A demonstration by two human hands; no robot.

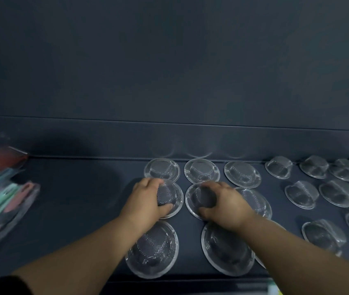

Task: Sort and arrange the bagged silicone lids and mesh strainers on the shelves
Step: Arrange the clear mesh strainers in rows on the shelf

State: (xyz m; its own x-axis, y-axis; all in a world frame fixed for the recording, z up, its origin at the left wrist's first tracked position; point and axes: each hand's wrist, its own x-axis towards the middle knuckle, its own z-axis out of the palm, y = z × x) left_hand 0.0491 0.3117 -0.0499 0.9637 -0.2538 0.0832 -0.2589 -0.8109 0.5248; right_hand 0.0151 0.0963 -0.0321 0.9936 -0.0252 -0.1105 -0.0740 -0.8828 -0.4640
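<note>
we have both hands on the dark shelf [79,209], mid frame. our left hand [148,199] curls round the dome of the left strainer [170,195], fingers over the top & thumb at the near side. our right hand [225,206] holds the right strainer [196,198] the same way. both strainers sit dome up, rims flat on the shelf, just beside each other.

behind them is a back row [201,172] of three strainers by the wall. nearer to us is a front pair [154,250]. a loose bunch [318,188] of strainers sits at the right of the frame, not in neat lines. the bagged silicone pieces [3,192] lie at the left edge, well apart.

these strainers look v. light. the wire mesh is thin & prob bendy, so a hard squeeze could dent the dome. each looks wrapped in clear plastic, which may be slippery. the flat rim looks like the stiff part, so we'd slide them by the rim, or hold the dome softly w/ spread fingers, not pinch.
</note>
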